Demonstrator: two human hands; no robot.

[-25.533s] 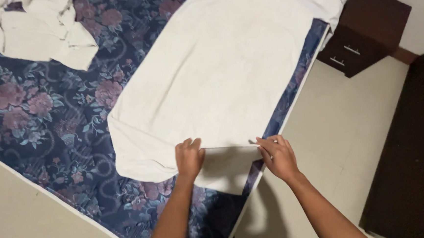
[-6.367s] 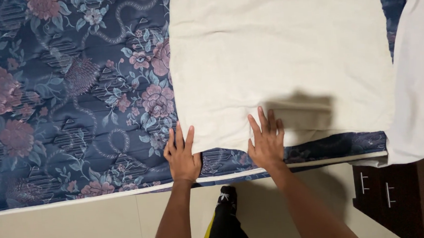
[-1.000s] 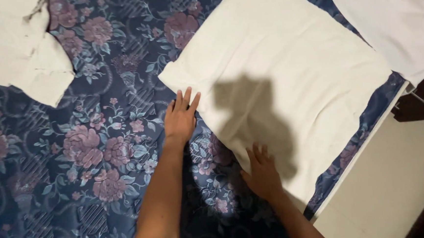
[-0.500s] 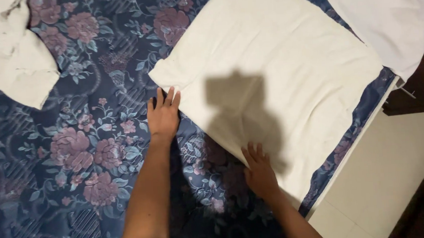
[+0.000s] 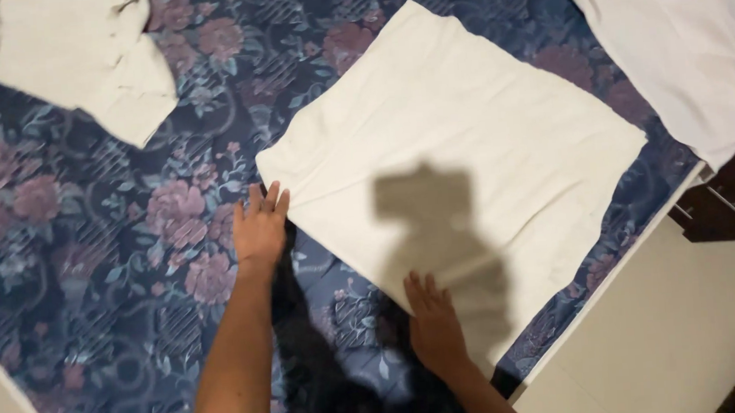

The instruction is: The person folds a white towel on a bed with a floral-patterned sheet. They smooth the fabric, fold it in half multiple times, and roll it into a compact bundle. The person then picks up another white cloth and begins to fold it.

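A folded cream towel (image 5: 467, 166) lies flat on a dark blue floral bedspread (image 5: 89, 249). My left hand (image 5: 260, 228) rests flat, fingers apart, at the towel's near left corner, touching its edge. At the towel's near edge my right hand (image 5: 432, 323) also lies flat with spread fingers, its fingertips on the cloth. Neither hand grips anything. A shadow of a head falls across the towel's near half.
A crumpled cream cloth (image 5: 69, 55) lies at the top left of the bed. A white sheet (image 5: 689, 34) covers the top right corner. A dark wooden nightstand (image 5: 733, 201) stands at the right, beside a pale tiled floor (image 5: 673, 332).
The view has shifted a little. My left hand slid down and left along the towel's edge to its corner; my right hand stays at the near edge.
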